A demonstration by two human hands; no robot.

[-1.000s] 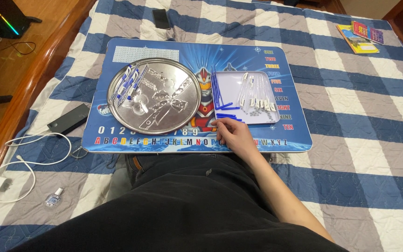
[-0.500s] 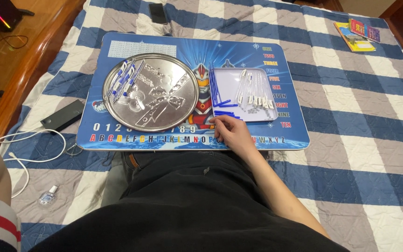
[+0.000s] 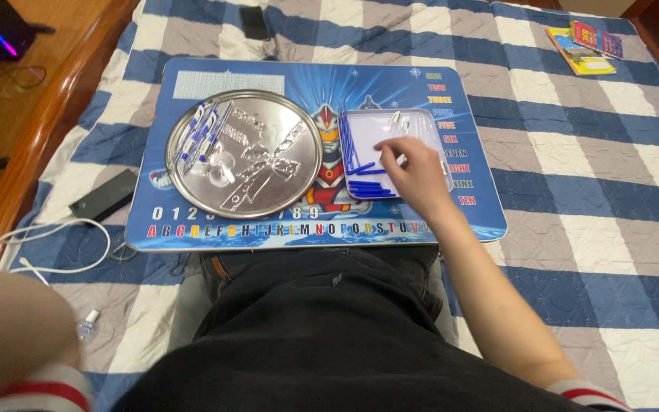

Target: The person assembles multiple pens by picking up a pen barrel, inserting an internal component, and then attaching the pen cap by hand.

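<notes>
Now | right hand [image 3: 415, 172] over white tray [image 3: 444, 130] | blue sticks [image 3: 366, 188] lying crosswise

A lap desk [image 3: 421, 84] lies on the bedspread [image 3: 589, 191] at the person's 12 o'clock. On it a round tray [image 3: 268, 126] sits toward 11 o'clock, a rectangular tray [image 3: 430, 120] toward 1 o'clock holding sticks [image 3: 364, 187]. The right hand [image 3: 415, 169] rests in the rectangular tray.

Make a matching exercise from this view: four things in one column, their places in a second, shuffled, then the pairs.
Things:
1. round metal tray
2. white square tray
3. black phone
4. right hand

Places:
A. far edge of the bed, beyond the lap desk
B. left part of the lap desk
C. right part of the lap desk
D. over the white square tray

Pairs: 1-B, 2-C, 3-A, 4-D
</notes>
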